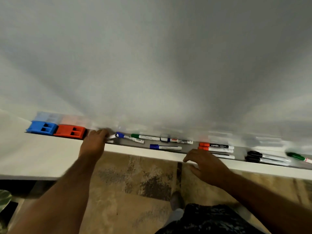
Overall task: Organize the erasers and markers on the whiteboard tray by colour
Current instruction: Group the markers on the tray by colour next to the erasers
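Observation:
A grey whiteboard tray point(189, 147) runs from left to right. At its left end stand a blue eraser point(42, 127) and a red eraser point(70, 131), side by side. My left hand point(94, 143) lies on the tray just right of the red eraser, its fingers curled over white marker bodies whose ends stick out beside a blue-capped marker point(124, 136). Further right lie a green-capped marker point(145, 137), a blue marker point(165, 147), another marker point(177, 140), red markers point(216, 147), black markers point(266, 158) and a green marker point(298, 156). My right hand point(207, 164) hovers with spread fingers below the red markers, holding nothing.
The white board point(152, 65) fills the upper view. Below the tray a pale ledge point(42, 157) runs along the wall. A patterned brown carpet point(135, 191) covers the floor, with my foot point(176, 200) and dark clothing at the bottom.

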The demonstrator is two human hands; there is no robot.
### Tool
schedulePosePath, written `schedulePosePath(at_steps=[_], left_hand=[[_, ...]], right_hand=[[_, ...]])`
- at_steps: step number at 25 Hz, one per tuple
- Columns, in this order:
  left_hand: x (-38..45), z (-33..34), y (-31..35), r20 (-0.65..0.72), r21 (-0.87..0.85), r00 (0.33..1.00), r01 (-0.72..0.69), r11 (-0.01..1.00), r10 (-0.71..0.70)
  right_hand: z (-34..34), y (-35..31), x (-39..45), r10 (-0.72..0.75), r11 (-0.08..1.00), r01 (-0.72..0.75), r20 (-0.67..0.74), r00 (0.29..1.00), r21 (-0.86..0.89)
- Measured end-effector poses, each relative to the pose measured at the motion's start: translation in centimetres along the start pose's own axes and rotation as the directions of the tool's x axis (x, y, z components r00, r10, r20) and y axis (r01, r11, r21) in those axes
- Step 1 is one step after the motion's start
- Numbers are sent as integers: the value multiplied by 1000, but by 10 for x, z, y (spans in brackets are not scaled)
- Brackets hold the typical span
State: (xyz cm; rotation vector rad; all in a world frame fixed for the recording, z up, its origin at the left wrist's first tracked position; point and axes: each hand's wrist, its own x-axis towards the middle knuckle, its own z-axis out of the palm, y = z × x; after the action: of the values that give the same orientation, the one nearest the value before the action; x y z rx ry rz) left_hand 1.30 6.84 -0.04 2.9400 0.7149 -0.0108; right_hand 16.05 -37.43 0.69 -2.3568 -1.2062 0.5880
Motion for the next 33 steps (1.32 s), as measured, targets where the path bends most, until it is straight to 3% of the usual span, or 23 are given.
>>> schedulePosePath(at_steps=[3, 5, 8, 10, 13, 15, 17, 19, 21, 24, 29, 33], left_hand=[[-1, -2, 32, -107, 12, 974, -200, 980, 200], [-6, -1, 78, -169, -27, 921, -359, 933, 350], [-25, 4, 163, -217, -141, 822, -560, 816, 527], [-41, 11, 229, -168, -253, 790, -613, 749, 590], [-60, 22, 320, -81, -390, 784, -594, 704, 616], [-68, 31, 369, -84, -469, 773, -587, 660, 628], [-73, 38, 417, -65, -527, 762, -574, 627, 644], [-75, 45, 454, -28, -560, 807, -501, 660, 589], [-74, 52, 481, 26, -623, 904, -320, 714, 427], [-75, 61, 508, 125, -736, 967, -60, 675, 222], [-82, 61, 537, 152, -749, 980, 29, 662, 128], [-87, 58, 543, 128, -692, 992, 85, 716, 6]], right_hand=[[-1, 5, -10, 20, 1000, -20, -37, 999, -1], [-3, 11, -20, 79, 997, -77, -91, 993, 24], [-10, 18, -35, 210, 960, -175, -149, 966, 219], [-16, 27, -50, 348, 837, -223, -173, 921, 500], [-27, 51, -83, 551, 484, -218, -101, 828, 848], [-32, 72, -109, 617, 333, -190, -61, 784, 924], [-41, 99, -138, 690, 260, -153, -72, 720, 954], [-52, 126, -166, 768, 215, -127, -87, 634, 968], [-62, 154, -188, 823, 166, -95, -85, 562, 982], [-73, 189, -202, 871, 107, -68, -61, 487, 992], [-85, 224, -190, 863, 107, -106, -39, 503, 989], [-86, 243, -183, 861, 279, -279, -110, 497, 919]])
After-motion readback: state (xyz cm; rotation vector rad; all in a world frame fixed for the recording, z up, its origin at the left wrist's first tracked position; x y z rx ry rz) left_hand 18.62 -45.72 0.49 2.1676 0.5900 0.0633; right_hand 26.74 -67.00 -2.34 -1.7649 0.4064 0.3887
